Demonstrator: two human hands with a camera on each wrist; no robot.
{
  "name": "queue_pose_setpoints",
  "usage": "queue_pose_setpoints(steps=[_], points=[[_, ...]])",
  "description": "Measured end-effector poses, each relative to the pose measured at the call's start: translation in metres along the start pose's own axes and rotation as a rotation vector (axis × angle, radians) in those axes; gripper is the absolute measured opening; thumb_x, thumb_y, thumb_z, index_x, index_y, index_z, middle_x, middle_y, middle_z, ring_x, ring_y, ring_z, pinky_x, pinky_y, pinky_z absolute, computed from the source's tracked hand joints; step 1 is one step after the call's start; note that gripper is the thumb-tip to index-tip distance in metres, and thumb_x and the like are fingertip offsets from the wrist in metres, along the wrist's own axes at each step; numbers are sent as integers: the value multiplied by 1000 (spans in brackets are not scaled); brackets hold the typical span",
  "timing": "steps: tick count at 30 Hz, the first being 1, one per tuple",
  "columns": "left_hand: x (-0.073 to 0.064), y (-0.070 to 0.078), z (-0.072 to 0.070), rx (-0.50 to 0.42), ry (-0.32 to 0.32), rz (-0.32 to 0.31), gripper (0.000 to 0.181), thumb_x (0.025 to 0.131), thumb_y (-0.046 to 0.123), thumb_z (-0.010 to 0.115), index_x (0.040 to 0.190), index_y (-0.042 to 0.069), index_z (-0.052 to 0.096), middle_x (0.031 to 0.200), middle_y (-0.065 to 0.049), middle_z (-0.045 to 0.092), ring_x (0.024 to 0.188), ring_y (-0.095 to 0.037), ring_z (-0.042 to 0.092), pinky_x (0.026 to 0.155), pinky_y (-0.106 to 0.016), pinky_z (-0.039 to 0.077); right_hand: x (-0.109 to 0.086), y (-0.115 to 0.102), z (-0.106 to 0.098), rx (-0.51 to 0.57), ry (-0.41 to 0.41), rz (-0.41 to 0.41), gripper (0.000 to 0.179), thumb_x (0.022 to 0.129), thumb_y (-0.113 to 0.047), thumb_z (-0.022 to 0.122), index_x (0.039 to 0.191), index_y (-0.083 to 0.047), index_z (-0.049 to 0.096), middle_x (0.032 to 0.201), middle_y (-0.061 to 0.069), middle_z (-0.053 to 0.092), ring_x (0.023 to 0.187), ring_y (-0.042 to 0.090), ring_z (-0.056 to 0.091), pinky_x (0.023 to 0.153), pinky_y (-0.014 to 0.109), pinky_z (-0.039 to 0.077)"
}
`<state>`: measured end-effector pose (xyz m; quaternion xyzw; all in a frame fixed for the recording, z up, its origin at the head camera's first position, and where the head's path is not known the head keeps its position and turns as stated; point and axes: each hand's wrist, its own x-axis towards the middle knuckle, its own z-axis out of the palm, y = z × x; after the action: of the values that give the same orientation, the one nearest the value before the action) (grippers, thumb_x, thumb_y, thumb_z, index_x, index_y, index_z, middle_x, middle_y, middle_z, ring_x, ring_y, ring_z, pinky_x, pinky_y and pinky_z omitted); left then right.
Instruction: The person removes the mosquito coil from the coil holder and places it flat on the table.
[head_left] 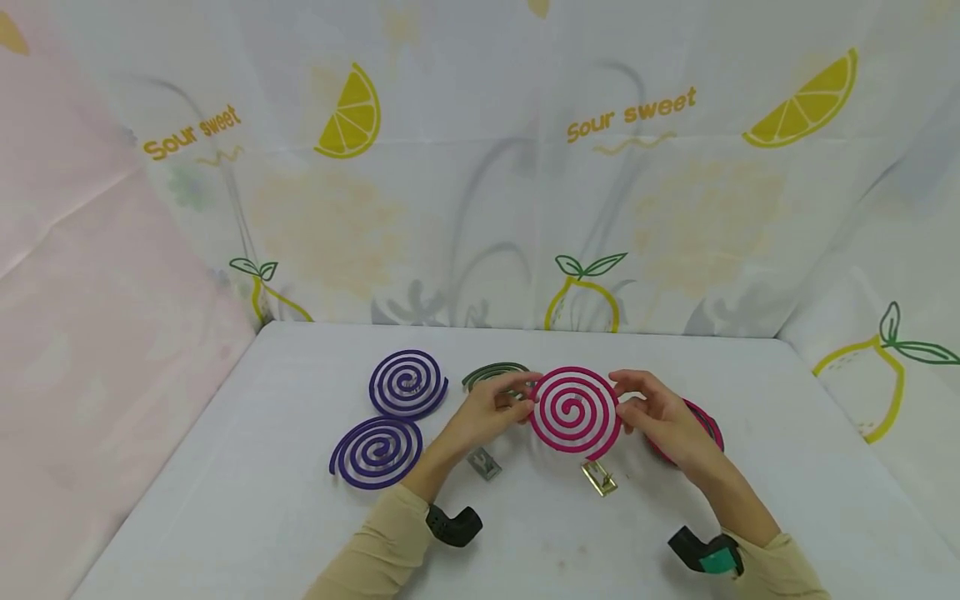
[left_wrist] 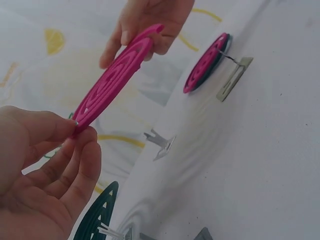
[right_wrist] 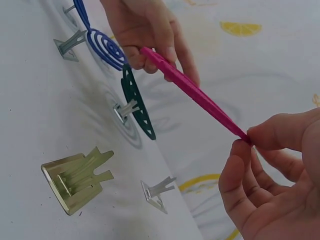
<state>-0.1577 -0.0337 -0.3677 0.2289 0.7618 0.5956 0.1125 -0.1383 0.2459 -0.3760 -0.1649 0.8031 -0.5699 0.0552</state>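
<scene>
A pink mosquito coil (head_left: 572,407) is held up off the table between both hands, its flat spiral facing the head camera. My left hand (head_left: 486,410) pinches its left edge between thumb and fingers. At the opposite edge, the thumb and fingers of my right hand (head_left: 663,425) pinch the rim. Below the coil, a gold metal coil stand (head_left: 599,478) lies on the table with its prong bent up. A silver stand (head_left: 483,463) sits near my left wrist. Behind my left hand is a dark green coil (head_left: 491,372), partly hidden.
Two purple coils (head_left: 407,383) (head_left: 377,452) lie to the left, edges overlapping in the head view. Partly behind my right hand lies a pink coil with a dark green one (head_left: 708,422). Another silver stand (right_wrist: 159,194) shows in the right wrist view. A printed curtain (head_left: 450,208) hangs behind the white table (head_left: 540,558).
</scene>
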Motion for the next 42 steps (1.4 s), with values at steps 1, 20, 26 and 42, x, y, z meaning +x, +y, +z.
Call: queue_pose_setpoints(steps=[1, 20, 26, 42], points=[[1, 1, 1, -3, 3, -4, 41, 91, 1, 56, 132, 4, 52, 109, -20, 60, 88, -39, 64, 81, -55, 52, 0, 0, -1, -6, 5, 4, 43, 96, -15, 53, 135, -3, 39, 111, 2, 50, 79, 12, 58, 72, 21, 52], [13, 10, 25, -61, 76, -36, 37, 90, 0, 58, 126, 3, 56, 109, -21, 60, 82, -25, 66, 83, -53, 53, -2, 5, -12, -217, 102, -41, 38, 91, -2, 54, 129, -5, 50, 105, 10, 50, 73, 17, 59, 66, 21, 51], [16, 9, 32, -92, 101, -38, 38, 88, -3, 58, 126, -1, 54, 105, -23, 59, 81, -28, 66, 81, -53, 53, -2, 10, -16, -246, 107, -67, 37, 91, -2, 54, 129, -4, 50, 105, 10, 50, 72, 19, 59, 64, 19, 49], [41, -28, 55, -239, 166, -57, 32, 88, 0, 60, 119, 7, 60, 98, -10, 58, 76, -10, 62, 73, -35, 58, -2, 15, -29, -225, 136, -10, 37, 93, -3, 52, 130, -6, 50, 106, 11, 50, 72, 15, 59, 58, 24, 52]])
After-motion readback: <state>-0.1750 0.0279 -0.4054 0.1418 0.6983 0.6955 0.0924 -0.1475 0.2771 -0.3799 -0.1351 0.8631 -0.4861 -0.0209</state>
